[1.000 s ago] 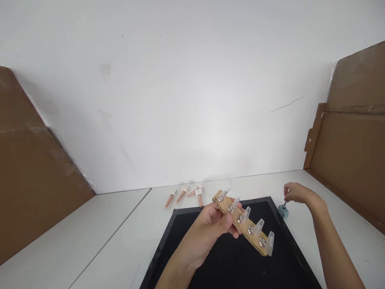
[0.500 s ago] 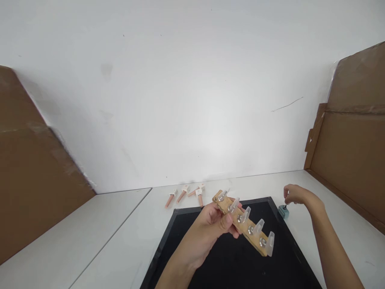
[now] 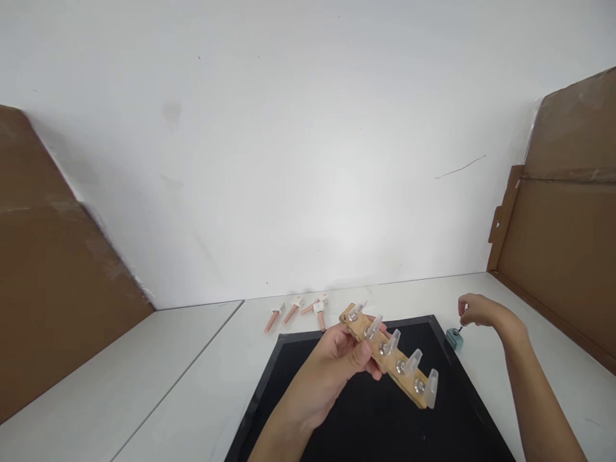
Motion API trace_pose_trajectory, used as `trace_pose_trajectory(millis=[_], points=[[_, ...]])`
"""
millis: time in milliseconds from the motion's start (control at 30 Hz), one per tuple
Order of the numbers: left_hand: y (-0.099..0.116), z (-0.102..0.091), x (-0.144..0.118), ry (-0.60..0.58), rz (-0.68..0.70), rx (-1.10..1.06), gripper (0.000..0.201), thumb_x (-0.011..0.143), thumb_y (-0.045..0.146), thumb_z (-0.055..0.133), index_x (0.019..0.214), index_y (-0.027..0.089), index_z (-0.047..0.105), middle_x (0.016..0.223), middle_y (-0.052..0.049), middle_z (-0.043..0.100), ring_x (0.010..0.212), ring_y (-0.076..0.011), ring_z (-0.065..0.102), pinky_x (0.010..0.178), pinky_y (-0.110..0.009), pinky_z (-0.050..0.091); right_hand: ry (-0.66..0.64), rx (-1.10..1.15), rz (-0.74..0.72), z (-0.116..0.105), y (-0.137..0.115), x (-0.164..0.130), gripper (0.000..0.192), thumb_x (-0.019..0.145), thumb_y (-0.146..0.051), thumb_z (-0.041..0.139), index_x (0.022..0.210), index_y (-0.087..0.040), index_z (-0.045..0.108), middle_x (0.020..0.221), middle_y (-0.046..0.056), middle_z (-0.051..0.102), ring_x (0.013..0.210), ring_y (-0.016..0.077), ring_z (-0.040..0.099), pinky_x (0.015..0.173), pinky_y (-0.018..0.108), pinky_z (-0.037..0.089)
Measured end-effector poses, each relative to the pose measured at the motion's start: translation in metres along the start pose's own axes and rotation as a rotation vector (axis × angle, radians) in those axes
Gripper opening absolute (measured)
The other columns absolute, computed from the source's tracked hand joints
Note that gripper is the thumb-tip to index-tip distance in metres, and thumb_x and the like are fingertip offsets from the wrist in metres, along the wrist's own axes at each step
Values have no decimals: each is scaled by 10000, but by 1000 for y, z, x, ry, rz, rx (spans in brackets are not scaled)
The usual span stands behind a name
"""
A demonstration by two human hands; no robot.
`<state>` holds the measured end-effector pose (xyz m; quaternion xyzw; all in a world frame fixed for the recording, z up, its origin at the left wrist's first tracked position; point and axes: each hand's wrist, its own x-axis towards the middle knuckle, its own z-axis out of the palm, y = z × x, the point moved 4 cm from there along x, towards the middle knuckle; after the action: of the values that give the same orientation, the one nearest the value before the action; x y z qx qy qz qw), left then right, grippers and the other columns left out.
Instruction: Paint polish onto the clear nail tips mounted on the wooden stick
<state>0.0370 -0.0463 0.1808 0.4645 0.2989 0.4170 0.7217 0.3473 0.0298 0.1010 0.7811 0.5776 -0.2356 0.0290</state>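
My left hand grips a wooden strip that carries several clear false nail tips on round metal mounts. The strip tilts down to the right, above a black mat. Over at the right, my right hand pinches the cap of a nail polish brush, mostly hidden by the fingers. The dark brush stem slants into or just over the neck of a small teal nail polish bottle. That bottle stands upright beside the mat's right edge.
Several pink sticks with white block-shaped heads lie on the white table behind the black mat. Brown cardboard panels stand on both sides, and a white wall rises at the back.
My right hand has moved slightly up and to the right, and more of the brush stem shows above the bottle. The left hand and strip have hardly moved.
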Motion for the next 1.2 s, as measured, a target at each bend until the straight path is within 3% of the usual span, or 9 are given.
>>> trace_pose_trajectory(millis=[167,267,400,567,667,733,900,1067,1200], points=[[0,-1,0,5,1,6,379,531,412,849,785,157,731,744,-28,699,610,-96,604,522,-196,474,67,59,-34,-6,-5,-4,246,934,-263,570,1162,-170,590,1172,85,622,944,218,646,787,413,551],[-1,-2,0,3,2,15,384,536,420,847,795,162,731,743,-26,696,617,-97,604,529,-197,472,166,134,-125,-15,-16,-17,171,932,-268,565,1050,-157,622,1039,62,654,831,183,646,711,357,548],[-3,-3,0,-18,11,10,367,546,418,844,794,168,738,742,-25,693,625,-101,608,530,-195,472,353,283,-313,-32,-41,-49,219,924,-305,497,795,-170,612,718,22,605,618,164,540,535,284,432],[-6,-2,0,-29,37,20,341,576,414,829,803,171,749,762,-34,703,650,-115,628,532,-193,477,500,512,-540,-43,-70,-100,326,891,-506,478,831,-221,625,652,-9,551,581,147,454,516,261,370],[-6,-2,0,-34,67,23,324,589,407,825,800,174,749,720,-27,701,618,-107,621,530,-191,473,422,956,-706,-42,-82,-125,279,698,-467,753,751,-217,641,567,-33,517,508,117,403,468,238,338],[-5,-3,-2,-22,105,29,299,610,395,817,804,180,745,701,-18,701,587,-96,608,536,-194,475,334,1157,-771,-39,-88,-138,278,641,-433,814,699,-213,654,582,-32,530,485,96,383,450,222,334],[1,-3,-12,30,219,21,270,645,378,799,817,183,726,793,-22,729,558,-89,604,554,-217,497,140,1377,-833,-33,-103,-163,275,585,-404,866,702,-225,693,567,-39,529,438,71,370,414,202,325],[1,-2,-15,172,236,-78,302,738,438,706,889,178,676,768,-21,733,584,-122,644,566,-233,516,251,1391,-819,-31,-107,-169,251,661,-430,815,768,-230,710,465,-53,475,435,105,401,433,239,335],[-2,-1,-9,171,113,-132,274,855,426,569,921,164,617,817,-62,755,679,-163,695,612,-258,559,362,1376,-776,-29,-103,-166,270,671,-455,796,788,-230,702,427,-55,456,424,128,417,423,262,348]])
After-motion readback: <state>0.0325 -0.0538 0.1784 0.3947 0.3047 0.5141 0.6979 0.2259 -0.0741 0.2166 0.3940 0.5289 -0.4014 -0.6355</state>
